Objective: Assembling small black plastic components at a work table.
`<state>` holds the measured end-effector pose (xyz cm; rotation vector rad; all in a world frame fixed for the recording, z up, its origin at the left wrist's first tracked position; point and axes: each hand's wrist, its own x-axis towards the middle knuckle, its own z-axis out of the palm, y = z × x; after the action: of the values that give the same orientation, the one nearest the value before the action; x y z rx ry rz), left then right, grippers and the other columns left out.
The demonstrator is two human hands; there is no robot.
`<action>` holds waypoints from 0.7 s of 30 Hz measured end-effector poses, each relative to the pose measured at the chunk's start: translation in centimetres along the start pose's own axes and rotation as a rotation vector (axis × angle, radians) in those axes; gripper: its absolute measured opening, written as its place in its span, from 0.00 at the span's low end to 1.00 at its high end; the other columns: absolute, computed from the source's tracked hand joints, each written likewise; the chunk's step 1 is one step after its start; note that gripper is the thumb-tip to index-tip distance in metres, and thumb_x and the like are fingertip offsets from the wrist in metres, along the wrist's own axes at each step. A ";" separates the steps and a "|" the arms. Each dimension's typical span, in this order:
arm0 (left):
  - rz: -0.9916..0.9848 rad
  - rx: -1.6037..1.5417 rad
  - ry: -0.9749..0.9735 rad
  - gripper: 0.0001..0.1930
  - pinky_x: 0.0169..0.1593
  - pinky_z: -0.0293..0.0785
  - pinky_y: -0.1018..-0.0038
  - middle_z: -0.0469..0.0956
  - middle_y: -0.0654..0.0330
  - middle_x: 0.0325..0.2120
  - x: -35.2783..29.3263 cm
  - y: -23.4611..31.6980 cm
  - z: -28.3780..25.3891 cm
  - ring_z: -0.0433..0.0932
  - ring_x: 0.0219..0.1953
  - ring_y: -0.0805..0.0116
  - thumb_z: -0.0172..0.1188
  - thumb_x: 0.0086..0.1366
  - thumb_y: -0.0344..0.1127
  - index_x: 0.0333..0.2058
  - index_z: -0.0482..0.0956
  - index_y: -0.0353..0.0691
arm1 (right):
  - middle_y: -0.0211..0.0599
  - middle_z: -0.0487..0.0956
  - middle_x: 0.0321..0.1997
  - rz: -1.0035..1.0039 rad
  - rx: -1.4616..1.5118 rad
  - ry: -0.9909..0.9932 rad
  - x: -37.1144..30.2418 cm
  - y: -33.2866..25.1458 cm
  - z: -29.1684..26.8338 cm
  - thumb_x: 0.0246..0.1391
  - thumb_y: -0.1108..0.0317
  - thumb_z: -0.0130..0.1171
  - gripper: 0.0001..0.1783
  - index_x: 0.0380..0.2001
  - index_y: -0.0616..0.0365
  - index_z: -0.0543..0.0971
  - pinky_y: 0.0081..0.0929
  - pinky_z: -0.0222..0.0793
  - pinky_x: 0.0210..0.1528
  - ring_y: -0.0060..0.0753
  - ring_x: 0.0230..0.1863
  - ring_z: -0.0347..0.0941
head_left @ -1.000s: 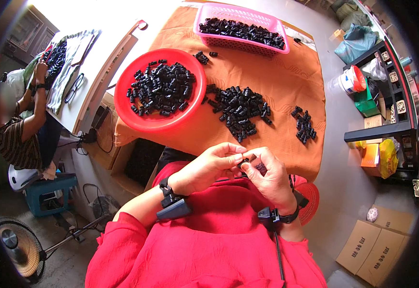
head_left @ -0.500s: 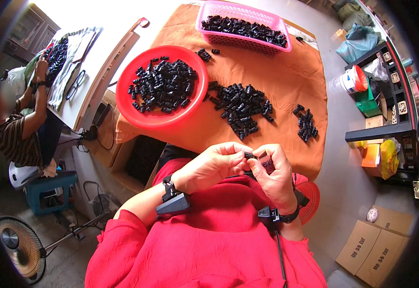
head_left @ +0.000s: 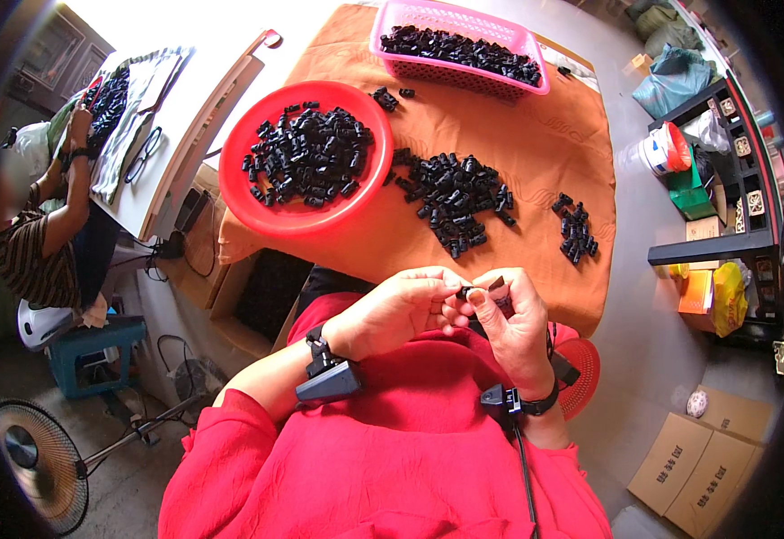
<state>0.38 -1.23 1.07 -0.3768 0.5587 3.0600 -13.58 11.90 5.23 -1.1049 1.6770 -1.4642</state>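
Observation:
My left hand (head_left: 401, 310) is closed, its thumb and fingertips pinching a small black plastic part (head_left: 464, 292). Close against it, my right hand (head_left: 513, 323) is closed round a dark flat piece (head_left: 498, 285) whose tip sticks out above the index finger; its kind is not clear. The right thumb presses toward the black part, and the fingers hide most of both things. Just beyond the hands, a loose pile of black plastic parts (head_left: 455, 202) lies on the orange cloth (head_left: 535, 153). A smaller group of such parts (head_left: 577, 232) lies to its right.
A red basin (head_left: 239, 202) full of black parts stands at the left of the table, a pink basket (head_left: 464, 18) of them at the back. At far left a person (head_left: 37, 242) works at a white table (head_left: 163, 135). A fan (head_left: 37, 463) stands lower left, flattened cardboard (head_left: 702, 463) lower right.
Both hands have stayed close together. My right hand has turned the dark flat piece, so less of its face shows, and its thumb has moved nearer the black part.

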 end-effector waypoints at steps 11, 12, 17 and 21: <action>-0.036 0.034 0.058 0.09 0.42 0.77 0.76 0.81 0.60 0.35 0.0 -0.5 0.2 0.80 0.37 0.71 0.55 0.71 0.39 0.41 0.76 0.39 | 0.28 0.78 0.26 0.170 -0.026 -0.056 0.5 -0.6 -0.4 0.64 0.65 0.59 0.09 0.35 0.60 0.74 0.19 0.72 0.32 0.16 0.29 0.74; -0.047 0.037 0.065 0.09 0.43 0.78 0.76 0.81 0.60 0.35 0.0 -0.4 0.2 0.80 0.37 0.70 0.56 0.71 0.39 0.41 0.76 0.39 | 0.27 0.77 0.26 0.162 -0.041 -0.060 0.5 -0.3 -0.5 0.64 0.64 0.59 0.10 0.35 0.60 0.74 0.18 0.71 0.32 0.15 0.29 0.73; -0.042 0.034 0.031 0.09 0.47 0.77 0.73 0.81 0.59 0.37 0.0 -0.5 -0.2 0.80 0.39 0.70 0.56 0.71 0.38 0.41 0.76 0.38 | 0.25 0.75 0.26 0.257 0.009 -0.086 0.7 -0.7 -0.5 0.65 0.62 0.58 0.11 0.35 0.59 0.74 0.16 0.68 0.31 0.12 0.29 0.70; -0.017 0.010 0.033 0.09 0.48 0.77 0.73 0.81 0.58 0.38 0.0 -0.6 -0.1 0.80 0.38 0.70 0.54 0.72 0.37 0.41 0.75 0.37 | 0.25 0.75 0.27 0.280 0.113 -0.085 0.8 -0.9 -0.3 0.65 0.63 0.57 0.10 0.36 0.59 0.73 0.16 0.70 0.32 0.13 0.28 0.70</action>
<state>0.43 -0.70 0.80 -0.4310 0.5686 3.0389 -14.01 11.32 6.18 -0.8217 1.5963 -1.2975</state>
